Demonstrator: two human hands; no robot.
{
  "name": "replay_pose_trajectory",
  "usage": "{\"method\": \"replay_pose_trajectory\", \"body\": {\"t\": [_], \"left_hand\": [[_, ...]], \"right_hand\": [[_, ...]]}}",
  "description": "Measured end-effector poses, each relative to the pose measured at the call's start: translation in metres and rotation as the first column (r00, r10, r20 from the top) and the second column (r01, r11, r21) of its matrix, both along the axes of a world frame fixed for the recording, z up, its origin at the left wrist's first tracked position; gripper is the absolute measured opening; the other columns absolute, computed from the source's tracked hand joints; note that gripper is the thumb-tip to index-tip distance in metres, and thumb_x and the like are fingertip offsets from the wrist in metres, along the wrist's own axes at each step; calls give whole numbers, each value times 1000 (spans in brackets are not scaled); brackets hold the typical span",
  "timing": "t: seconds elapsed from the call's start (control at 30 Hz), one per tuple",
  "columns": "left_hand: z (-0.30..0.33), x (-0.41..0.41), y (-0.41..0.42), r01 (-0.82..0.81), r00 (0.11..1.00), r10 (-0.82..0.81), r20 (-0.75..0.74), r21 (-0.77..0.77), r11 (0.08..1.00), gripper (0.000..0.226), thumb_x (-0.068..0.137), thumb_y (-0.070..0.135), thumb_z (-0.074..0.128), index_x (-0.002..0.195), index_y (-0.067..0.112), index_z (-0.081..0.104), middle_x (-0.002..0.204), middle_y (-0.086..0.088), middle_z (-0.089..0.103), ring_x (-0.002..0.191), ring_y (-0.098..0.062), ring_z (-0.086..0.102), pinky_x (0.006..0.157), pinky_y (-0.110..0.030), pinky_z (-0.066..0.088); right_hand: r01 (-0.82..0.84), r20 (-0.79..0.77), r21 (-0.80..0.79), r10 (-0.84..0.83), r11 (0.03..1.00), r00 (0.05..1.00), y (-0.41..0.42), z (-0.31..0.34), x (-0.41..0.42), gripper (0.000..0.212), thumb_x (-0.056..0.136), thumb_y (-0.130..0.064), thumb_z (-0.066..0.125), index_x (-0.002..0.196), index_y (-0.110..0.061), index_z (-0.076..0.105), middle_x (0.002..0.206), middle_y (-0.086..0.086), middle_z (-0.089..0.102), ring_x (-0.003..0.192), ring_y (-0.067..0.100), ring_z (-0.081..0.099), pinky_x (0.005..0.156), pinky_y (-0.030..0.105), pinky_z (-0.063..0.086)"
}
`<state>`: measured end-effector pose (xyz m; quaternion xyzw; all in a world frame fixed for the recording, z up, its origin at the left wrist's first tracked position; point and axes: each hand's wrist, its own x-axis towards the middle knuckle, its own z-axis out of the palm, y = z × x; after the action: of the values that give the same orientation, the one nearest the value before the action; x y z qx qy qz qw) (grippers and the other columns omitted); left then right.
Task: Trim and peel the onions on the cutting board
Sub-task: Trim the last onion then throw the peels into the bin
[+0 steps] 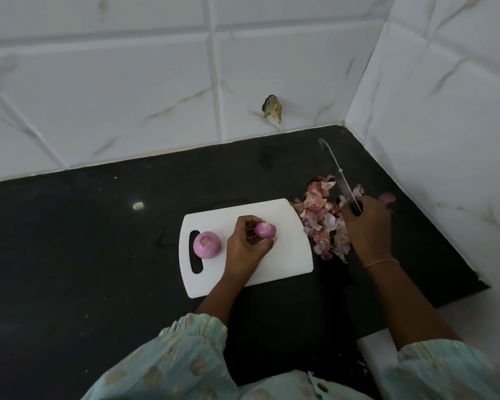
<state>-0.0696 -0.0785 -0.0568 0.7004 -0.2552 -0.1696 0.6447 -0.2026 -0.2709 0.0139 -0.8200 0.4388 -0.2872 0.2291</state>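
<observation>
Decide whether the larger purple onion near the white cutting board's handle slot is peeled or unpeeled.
Peeled: the larger purple onion shows smooth glossy flesh with a trimmed top, and no papery skin.

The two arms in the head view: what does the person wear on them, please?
Both arms carry loose sleeves of pale mint-green cloth with a faded golden leaf print, gathered into ruffled cuffs: the left sleeve and the right sleeve. The forearms below the cuffs are bare. A thin orange thread bracelet circles the right wrist. No rings or watch are visible on the left hand or the right hand.
</observation>
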Motion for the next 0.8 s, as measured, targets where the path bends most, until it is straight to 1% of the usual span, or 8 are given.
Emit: {"method": "replay_pose_trajectory", "body": {"t": [0.1, 0.2, 0.3, 0.4, 0.5, 0.57, 0.7, 0.8], "left_hand": [[-3, 0, 0, -8, 1000, 8, 18, 8, 1000, 45, 79, 12, 81, 115, 19, 55, 114, 7, 64, 104, -8, 64, 85, -21, 55], [-3, 0, -1, -29, 999, 29, 18, 15, 999, 45, 80, 10, 78, 118, 19, 55, 118, 5, 60, 106, -9, 63, 85, -19, 54], [-4, 0, -2, -36, 999, 36, 15, 15, 999, 46, 78, 5, 76, 117, 17, 53, 118, 1, 58, 106, -14, 62, 84, -20, 54], [-5, 2, 0, -51, 998, 51, 23, 8, 999, 49, 73, 1, 74, 113, 16, 50, 115, 0, 53, 103, -17, 61, 83, -25, 56], [-6, 4, 2, -68, 997, 67, 41, 24, 997, 51, 69, 0, 75, 110, 14, 47, 112, 0, 49, 101, -20, 59, 80, -26, 55], [-6, 6, 3, -69, 996, 67, 53, 22, 997, 54, 69, 2, 75, 113, 15, 47, 115, 1, 48, 104, -22, 59, 83, -28, 55], [-2, 6, 3, -43, 993, 35, 109, 74, 996, 53, 72, 3, 77, 117, 20, 59, 120, 3, 46, 111, -9, 54, 88, -20, 52], [12, 3, 3, -35, 990, 28, 139, 51, 998, 46, 74, 4, 79, 115, 19, 64, 120, 2, 47, 110, -2, 51, 85, -12, 49]], "right_hand": [[11, -138, -19, -13, 1000, 990, 2, 0, -2, 18, 98, -23, 51, 91, -8, 57, 79, 6, 55, 73, 21, 54, 64, 35, 41], [100, -114, 21, -97, 995, 989, 2, 0, -7, 24, 100, -31, 49, 85, -12, 54, 71, 2, 51, 68, 20, 53, 61, 34, 39], [122, -169, 121, -101, 985, 980, 2, 3, -7, 29, 99, -34, 48, 92, -9, 58, 78, 7, 56, 73, 23, 56, 63, 33, 40], [111, -79, 101, -104, 989, 991, 1, 4, -5, 21, 98, -27, 50, 98, -7, 58, 82, 4, 55, 78, 23, 57, 66, 35, 43], [83, -102, 208, -63, 975, 993, 6, 4, -1, 13, 95, -15, 53, 102, -5, 58, 87, 4, 53, 88, 25, 59, 72, 35, 44], [53, -44, 149, -47, 987, 998, 10, 3, 0, 13, 96, -15, 53, 100, -4, 59, 85, 2, 55, 84, 21, 58, 71, 33, 43], [28, -119, 331, 12, 943, 993, 14, -5, 6, 11, 95, -17, 53, 102, -9, 58, 97, 9, 63, 85, 22, 59, 72, 33, 44], [34, -45, 386, -18, 922, 999, 21, -7, 11, 19, 96, -22, 52, 112, -11, 56, 102, 11, 64, 91, 27, 64, 80, 38, 52]]}}
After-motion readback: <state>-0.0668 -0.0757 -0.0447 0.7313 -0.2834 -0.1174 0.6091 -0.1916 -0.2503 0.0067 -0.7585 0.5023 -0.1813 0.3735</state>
